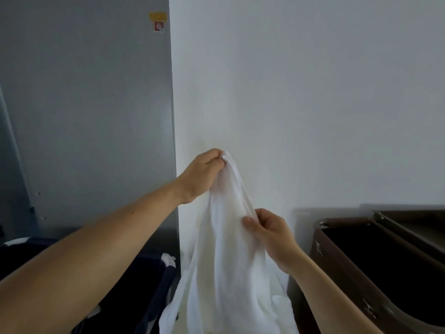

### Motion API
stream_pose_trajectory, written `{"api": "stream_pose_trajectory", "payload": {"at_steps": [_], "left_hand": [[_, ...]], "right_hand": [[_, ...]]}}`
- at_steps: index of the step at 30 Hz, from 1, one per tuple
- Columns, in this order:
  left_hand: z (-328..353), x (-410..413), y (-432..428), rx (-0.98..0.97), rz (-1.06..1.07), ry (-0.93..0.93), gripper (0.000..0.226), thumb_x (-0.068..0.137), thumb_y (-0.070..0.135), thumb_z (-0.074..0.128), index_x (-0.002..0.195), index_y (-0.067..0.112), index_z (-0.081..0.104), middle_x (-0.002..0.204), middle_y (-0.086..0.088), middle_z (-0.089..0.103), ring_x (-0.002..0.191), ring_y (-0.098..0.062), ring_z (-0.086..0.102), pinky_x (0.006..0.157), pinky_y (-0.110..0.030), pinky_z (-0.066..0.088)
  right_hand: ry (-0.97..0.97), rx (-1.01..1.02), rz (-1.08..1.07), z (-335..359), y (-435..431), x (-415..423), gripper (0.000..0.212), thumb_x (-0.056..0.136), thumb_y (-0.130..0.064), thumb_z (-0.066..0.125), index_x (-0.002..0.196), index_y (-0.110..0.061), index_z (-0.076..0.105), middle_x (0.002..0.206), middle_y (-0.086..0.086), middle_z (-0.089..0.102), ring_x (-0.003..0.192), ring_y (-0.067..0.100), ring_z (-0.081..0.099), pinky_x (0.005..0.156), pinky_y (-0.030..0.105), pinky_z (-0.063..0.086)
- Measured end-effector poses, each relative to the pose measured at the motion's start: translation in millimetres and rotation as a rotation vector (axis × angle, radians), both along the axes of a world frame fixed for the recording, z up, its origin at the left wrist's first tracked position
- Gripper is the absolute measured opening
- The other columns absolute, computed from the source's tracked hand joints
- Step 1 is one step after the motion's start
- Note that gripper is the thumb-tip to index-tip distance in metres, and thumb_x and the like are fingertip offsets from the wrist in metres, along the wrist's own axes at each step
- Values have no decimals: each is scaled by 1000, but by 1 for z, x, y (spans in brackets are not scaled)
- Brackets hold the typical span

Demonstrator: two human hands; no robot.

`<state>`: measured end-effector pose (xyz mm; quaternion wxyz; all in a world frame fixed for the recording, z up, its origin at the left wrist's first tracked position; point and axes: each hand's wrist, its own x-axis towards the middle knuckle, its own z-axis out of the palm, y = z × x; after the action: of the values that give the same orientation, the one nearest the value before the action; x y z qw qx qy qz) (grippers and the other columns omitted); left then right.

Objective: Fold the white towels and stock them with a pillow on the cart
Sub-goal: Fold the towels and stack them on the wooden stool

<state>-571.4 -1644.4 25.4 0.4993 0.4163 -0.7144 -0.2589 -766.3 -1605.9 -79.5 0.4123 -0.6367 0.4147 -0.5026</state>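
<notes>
In the middle of the frame we hold up a white towel (226, 249): our left hand (202, 174) pinches its top corner, and the cloth hangs down to the bottom edge. Our right hand (269, 235), lower and to the right, has its grip closed on the towel's side edge between thumb and fingers. At the lower right stands a brown bin (375, 266), and at the lower left a dark bin (144, 280) with some white cloth at its rim.
</notes>
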Motion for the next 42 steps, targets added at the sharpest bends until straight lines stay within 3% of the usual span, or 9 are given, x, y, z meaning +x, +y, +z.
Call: {"api": "stream_pose_trajectory", "payload": {"at_steps": [5, 10, 14, 18, 25, 29, 33, 37, 42], "left_hand": [[2, 31, -23, -231, 322, -194, 19, 101, 11, 41, 87, 7, 53, 72, 7, 48, 71, -15, 46, 68, -30, 35], [-5, 53, -37, -153, 464, -127, 31, 100, 14, 41, 70, 16, 42, 66, 6, 41, 72, -20, 42, 62, -32, 29], [-14, 36, -19, -19, 215, -24, 26, 96, 18, 46, 70, 17, 49, 66, 5, 43, 65, -16, 39, 62, -32, 33], [-29, 10, 10, -5, 9, -129, 20, 101, 17, 50, 85, 17, 61, 78, 4, 57, 71, -11, 50, 67, -30, 43], [-45, -1, 33, 32, -123, -335, 18, 103, 28, 49, 104, 18, 64, 96, 9, 67, 85, -3, 61, 78, -18, 50], [-50, 7, 36, 89, -135, -332, 19, 103, 30, 48, 105, 20, 63, 100, 6, 68, 86, -4, 61, 76, -17, 49], [-51, 4, 39, 26, -105, -498, 28, 104, 36, 41, 107, 15, 60, 100, 0, 64, 82, -5, 55, 71, -13, 44], [-52, 2, 38, 31, -87, -534, 34, 105, 39, 37, 107, 11, 57, 101, -7, 63, 84, -13, 54, 78, -29, 47], [-52, 0, 39, 70, -81, -568, 40, 106, 36, 34, 99, 2, 54, 84, -2, 52, 73, -10, 44, 64, -16, 38]], "right_hand": [[270, -43, -183, -34, -3, 5, 13, 95, -31, 62, 85, -23, 64, 76, -3, 66, 58, 0, 55, 55, 19, 43], [371, -65, -188, -64, 1, -1, 6, 98, -39, 57, 103, -43, 55, 84, -8, 65, 71, 7, 61, 59, 23, 47], [435, -311, -193, -68, 5, 14, 57, 94, -47, 60, 143, -46, 31, 121, -29, 46, 101, -6, 55, 82, 9, 42], [247, -548, -314, -30, 3, 31, 35, 95, -35, 62, 127, -41, 51, 125, -25, 46, 106, -6, 53, 80, 4, 42], [77, -388, -397, 11, 13, 39, 13, 94, -31, 66, 89, -40, 57, 96, -16, 64, 83, -2, 60, 66, 13, 44], [204, -219, -338, 11, 11, 34, 13, 94, -43, 62, 88, -32, 62, 89, -15, 66, 80, 0, 61, 73, 20, 50], [356, -349, -357, 5, 12, 34, 14, 100, -41, 52, 91, -31, 54, 97, -18, 59, 84, -8, 55, 71, 8, 40], [312, -265, -309, 8, 9, 34, 18, 102, -40, 48, 94, -25, 54, 94, -13, 60, 87, 3, 58, 74, 21, 47], [264, -250, -314, 8, 8, 35, 21, 103, -31, 50, 90, -14, 53, 82, -6, 58, 71, 5, 52, 61, 15, 42]]}}
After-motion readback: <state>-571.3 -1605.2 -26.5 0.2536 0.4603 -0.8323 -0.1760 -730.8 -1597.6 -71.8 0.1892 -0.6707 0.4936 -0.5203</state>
